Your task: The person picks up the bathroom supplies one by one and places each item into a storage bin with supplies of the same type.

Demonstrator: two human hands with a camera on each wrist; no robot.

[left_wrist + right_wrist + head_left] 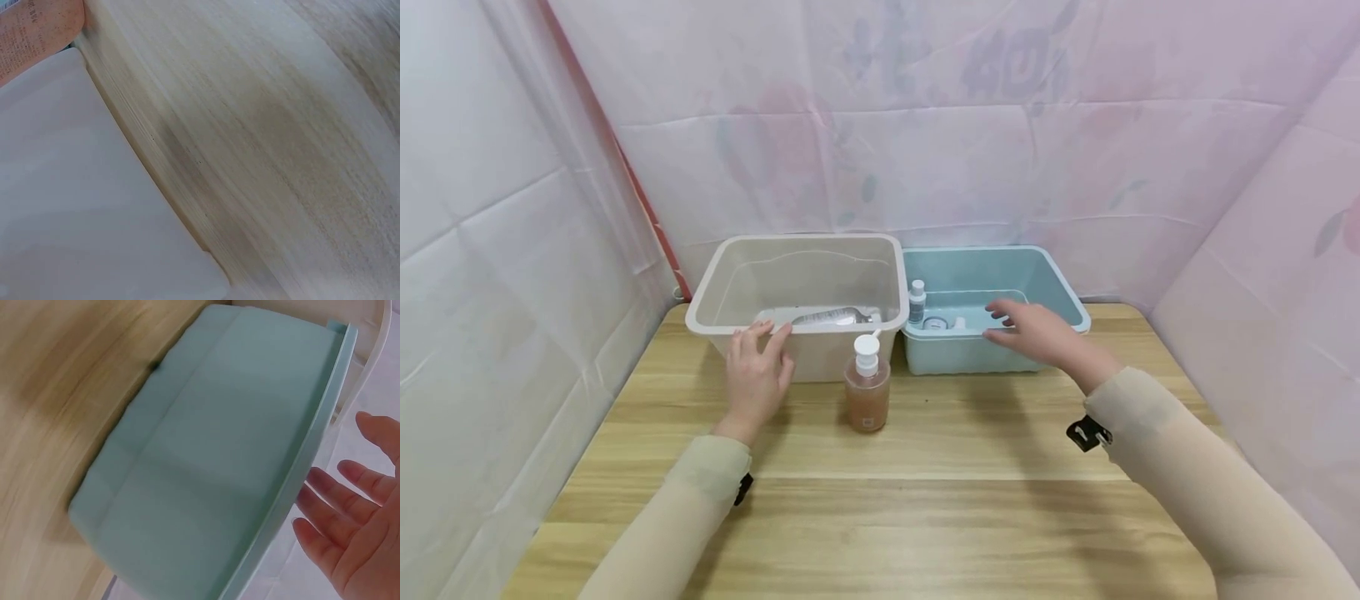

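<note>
In the head view, a pump bottle [867, 385] with orange-pink liquid stood upright on the wooden table [925, 492], just in front of the seam between two bins. To the left of the bottle was the beige bin [730, 287], and inside it a clear bottle [831, 317] lay on its side. The left hand [756, 375] was placed against the front wall of this bin, left of the pump bottle, with straight fingers a little apart and the fingertips at the rim. To the right of the bottle was the blue bin [1060, 287]; it held a small white-capped bottle [917, 301] standing in its left corner. The right hand [1037, 333] was over the front rim of the blue bin, fingers straight and spread, holding nothing.

In the left wrist view, only the beige bin wall [81, 206], the table and a corner of the pump bottle [31, 31] were seen; the hand itself was not visible.

In the right wrist view, the right hand [359, 519] was open with fingers apart, just beyond the rim of the blue bin [212, 456], not touching it.
</note>
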